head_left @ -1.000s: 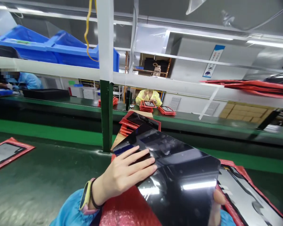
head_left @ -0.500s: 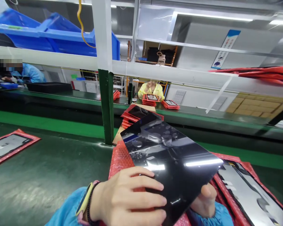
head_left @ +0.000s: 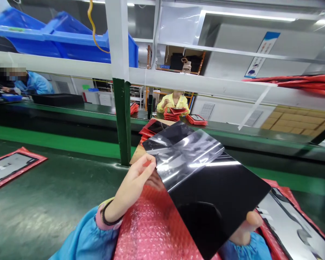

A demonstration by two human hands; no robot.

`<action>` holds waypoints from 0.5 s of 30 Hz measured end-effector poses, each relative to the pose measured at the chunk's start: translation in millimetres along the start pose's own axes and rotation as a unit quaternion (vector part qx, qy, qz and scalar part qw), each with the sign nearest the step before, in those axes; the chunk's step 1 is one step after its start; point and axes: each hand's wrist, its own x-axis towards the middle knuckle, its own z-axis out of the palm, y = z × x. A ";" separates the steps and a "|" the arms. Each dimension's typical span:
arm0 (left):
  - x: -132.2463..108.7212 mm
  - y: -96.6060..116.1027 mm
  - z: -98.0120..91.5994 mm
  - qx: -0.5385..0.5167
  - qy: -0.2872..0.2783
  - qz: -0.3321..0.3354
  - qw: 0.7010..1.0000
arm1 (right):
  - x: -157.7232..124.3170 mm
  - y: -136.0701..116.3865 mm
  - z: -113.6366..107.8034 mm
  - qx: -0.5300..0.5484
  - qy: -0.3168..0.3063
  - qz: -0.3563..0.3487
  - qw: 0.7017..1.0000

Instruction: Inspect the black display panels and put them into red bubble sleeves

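I hold a glossy black panel (head_left: 222, 195) tilted up in front of me over a red bubble-wrap sheet (head_left: 154, 231). My left hand (head_left: 137, 182) pinches the edge of a clear protective film (head_left: 184, 159) that is lifted off the panel's far left part. My right hand (head_left: 245, 227) grips the panel's near right edge, with the thumb on top and the other fingers hidden behind it.
A green conveyor belt (head_left: 43, 202) runs across. A red bag with a panel (head_left: 8, 168) lies at far left, another (head_left: 295, 224) at right. A green-and-white post (head_left: 121, 108) stands ahead beside a stack of red bags (head_left: 151, 130). Two people work beyond.
My left hand moved from flat on the panel to its edge and has pulled the film up and away. The panel tilted more upright.
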 end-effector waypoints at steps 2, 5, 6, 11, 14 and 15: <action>3.2 -0.5 5.1 -0.127 0.026 0.005 0.992 | 1.3 -0.3 2.7 0.029 -0.021 -0.004 0.999; 2.3 -2.4 10.7 -0.243 0.135 0.051 0.959 | -0.4 -6.6 16.7 0.069 -0.043 -0.002 0.997; 1.2 -2.8 11.5 -0.264 0.175 0.067 0.946 | -2.1 -10.1 23.7 0.080 -0.039 0.011 0.996; -3.1 -1.1 8.0 -0.286 0.240 0.133 0.918 | -14.4 -25.5 61.3 0.028 -0.059 0.108 0.992; -2.9 -0.3 4.5 -0.281 0.239 0.157 0.916 | -19.4 -27.2 73.3 -0.004 -0.127 0.154 0.980; -2.6 -0.3 3.6 -0.281 0.238 0.160 0.916 | -20.3 -27.0 75.0 -0.006 -0.144 0.171 0.975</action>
